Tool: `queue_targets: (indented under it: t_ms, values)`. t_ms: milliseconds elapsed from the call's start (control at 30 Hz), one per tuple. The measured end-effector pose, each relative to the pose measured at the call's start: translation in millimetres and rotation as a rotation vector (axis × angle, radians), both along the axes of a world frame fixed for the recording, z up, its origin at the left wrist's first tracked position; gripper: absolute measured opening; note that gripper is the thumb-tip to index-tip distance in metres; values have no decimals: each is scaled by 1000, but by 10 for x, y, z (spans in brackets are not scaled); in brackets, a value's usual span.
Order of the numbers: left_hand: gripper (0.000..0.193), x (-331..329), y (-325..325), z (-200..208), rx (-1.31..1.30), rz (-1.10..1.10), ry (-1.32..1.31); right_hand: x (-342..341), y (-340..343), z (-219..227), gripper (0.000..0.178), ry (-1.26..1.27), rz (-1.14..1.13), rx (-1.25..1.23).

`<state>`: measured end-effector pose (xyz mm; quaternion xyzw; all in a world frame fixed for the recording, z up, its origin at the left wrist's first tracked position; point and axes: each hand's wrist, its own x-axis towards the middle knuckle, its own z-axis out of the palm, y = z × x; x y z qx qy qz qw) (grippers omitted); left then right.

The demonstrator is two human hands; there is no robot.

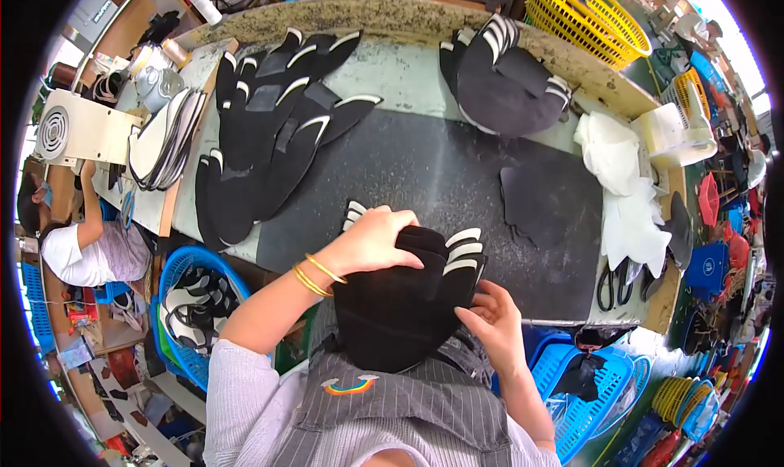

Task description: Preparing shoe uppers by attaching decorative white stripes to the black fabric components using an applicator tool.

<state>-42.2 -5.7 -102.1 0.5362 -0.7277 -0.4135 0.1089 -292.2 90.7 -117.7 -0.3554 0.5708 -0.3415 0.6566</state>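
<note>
A stack of black, U-shaped shoe uppers [400,312] with white-edged tips is held upright against my apron, at the near edge of the table. My left hand [377,242] grips its upper left, thumb in front and fingers over the back. At the stack's right edge, my right hand [492,318] has its thumb and fingers closed on the pieces; the inner fingers are partly hidden. Farther left on the table lie overlapping rows of black uppers [253,185]. Another bundle of uppers [502,91] sits at the far right.
A flat black piece [547,201] lies on the dark mat [408,165]. White cloth scraps [621,189] and scissors [614,286] are at the right edge. Blue baskets [237,283] flank me, and a yellow basket [584,22] stands beyond. A co-worker [90,246] sits at left.
</note>
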Motion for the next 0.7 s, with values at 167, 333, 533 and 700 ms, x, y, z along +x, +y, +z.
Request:
queue_targets:
  t_ms: [167,333,533,700]
  values:
    - [31,272,162,373,109,136,238,119,-56,-22,77,463,407,-378]
    - [34,373,-72,907,-86,25,334,292,-410,148,73,-212,211,-408]
    - [49,525,-622,919,-1214,425,308,389,-1587,742,49,-254,-219,-575]
    - [33,1176,-136,71,-984,682,-70,-385,-3102,368,39,-219,-279,-545]
